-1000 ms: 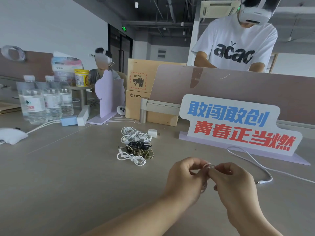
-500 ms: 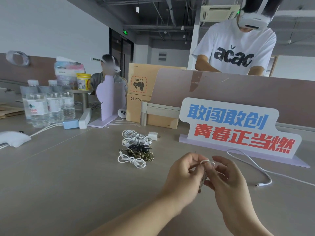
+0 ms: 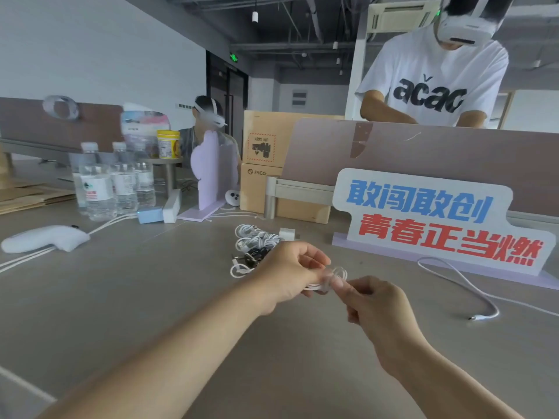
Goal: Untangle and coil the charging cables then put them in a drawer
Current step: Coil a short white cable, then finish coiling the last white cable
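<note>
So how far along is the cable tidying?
Several coils already lie bundled on the table. The left hand and right hand hold a small looped white cable. One loose cable by the sign remains, and no drawer shows, so nothing is stowed.

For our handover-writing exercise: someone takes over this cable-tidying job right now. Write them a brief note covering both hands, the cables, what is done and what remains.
Left hand: pinches a small white cable coil above the table.
Right hand: pinches the same coil from the other side.
Done: a pile of coiled cables lies on the table beyond the left hand, next to a white charger cube.
Left: finish this coil, then coil the loose white cable lying to the right. No drawer is in view, and nothing looks stowed yet.
</note>
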The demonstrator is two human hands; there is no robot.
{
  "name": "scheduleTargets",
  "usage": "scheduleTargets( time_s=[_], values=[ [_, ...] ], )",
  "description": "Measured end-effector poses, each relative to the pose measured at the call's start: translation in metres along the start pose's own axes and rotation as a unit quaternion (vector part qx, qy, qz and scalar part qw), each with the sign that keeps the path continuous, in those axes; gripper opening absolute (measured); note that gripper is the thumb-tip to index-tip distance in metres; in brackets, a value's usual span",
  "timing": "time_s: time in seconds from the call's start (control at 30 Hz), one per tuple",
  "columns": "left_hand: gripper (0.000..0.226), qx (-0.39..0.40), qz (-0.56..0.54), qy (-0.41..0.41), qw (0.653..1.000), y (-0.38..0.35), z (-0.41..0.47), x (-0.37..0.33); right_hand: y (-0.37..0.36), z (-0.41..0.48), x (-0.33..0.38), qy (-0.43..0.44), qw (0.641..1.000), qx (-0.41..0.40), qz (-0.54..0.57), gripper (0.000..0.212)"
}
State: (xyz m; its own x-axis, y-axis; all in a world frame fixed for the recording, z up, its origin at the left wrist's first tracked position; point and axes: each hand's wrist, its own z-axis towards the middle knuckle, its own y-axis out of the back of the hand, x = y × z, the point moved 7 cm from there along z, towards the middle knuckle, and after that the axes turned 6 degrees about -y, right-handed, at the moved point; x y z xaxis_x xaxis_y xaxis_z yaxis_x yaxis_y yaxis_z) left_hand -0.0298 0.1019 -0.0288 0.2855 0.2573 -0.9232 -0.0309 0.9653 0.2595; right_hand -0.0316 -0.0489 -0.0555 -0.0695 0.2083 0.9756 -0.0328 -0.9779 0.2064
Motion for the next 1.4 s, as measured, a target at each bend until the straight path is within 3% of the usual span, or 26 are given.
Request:
scheduleTargets(
  time_s=[0.13,0.27,0.43,0.53,0.67,0.73,0.8,1.0,1.1,1.17,1.27,1.4],
  values=[
    [0.007,-0.040,0.054,0.021,0.998,0.045,-0.013,0.028,-0.053,0.010,-0.002,-0.025,0.998,0.023,-0.045,0.038],
    [0.013,-0.020,0.164,0.024,0.986,0.081,-0.026,0.056,-0.097,0.021,-0.004,-0.002,0.989,0.002,-0.149,0.040],
    [0.023,-0.070,0.355,-0.051,0.931,0.105,-0.022,0.065,-0.128,0.038,0.002,0.070,0.953,0.005,-0.295,0.035],
    [0.031,-0.048,0.411,-0.076,0.907,0.098,-0.010,0.068,-0.128,0.045,0.001,0.071,0.957,-0.022,-0.279,0.032],
    [0.036,-0.080,0.448,-0.098,0.885,0.090,-0.013,0.054,-0.096,0.040,0.001,0.064,0.979,-0.075,-0.177,0.025],
    [0.030,-0.084,0.420,-0.120,0.895,0.075,-0.017,0.036,-0.064,0.034,-0.002,0.055,0.978,-0.105,-0.171,0.024],
    [0.024,-0.036,0.386,-0.134,0.912,0.043,-0.020,0.021,-0.025,0.023,-0.006,0.044,0.975,-0.140,-0.169,0.026],
    [0.023,0.130,0.324,-0.190,0.918,-0.095,-0.038,-0.011,0.091,-0.019,-0.013,0.026,0.955,-0.248,-0.164,0.030],
    [0.034,0.205,0.326,-0.230,0.894,-0.159,-0.043,-0.023,0.136,-0.040,-0.016,0.021,0.946,-0.278,-0.163,0.029],
    [0.040,0.257,0.376,-0.244,0.856,-0.194,-0.047,-0.026,0.163,-0.053,-0.017,0.023,0.938,-0.301,-0.169,0.031],
    [0.023,0.267,0.426,-0.239,0.831,-0.213,-0.043,-0.026,0.181,-0.060,-0.024,0.022,0.939,-0.285,-0.189,0.025],
    [0.014,0.209,0.385,-0.216,0.873,-0.204,-0.028,-0.022,0.168,-0.051,-0.039,0.036,0.948,-0.200,-0.245,0.021]
  ],
)
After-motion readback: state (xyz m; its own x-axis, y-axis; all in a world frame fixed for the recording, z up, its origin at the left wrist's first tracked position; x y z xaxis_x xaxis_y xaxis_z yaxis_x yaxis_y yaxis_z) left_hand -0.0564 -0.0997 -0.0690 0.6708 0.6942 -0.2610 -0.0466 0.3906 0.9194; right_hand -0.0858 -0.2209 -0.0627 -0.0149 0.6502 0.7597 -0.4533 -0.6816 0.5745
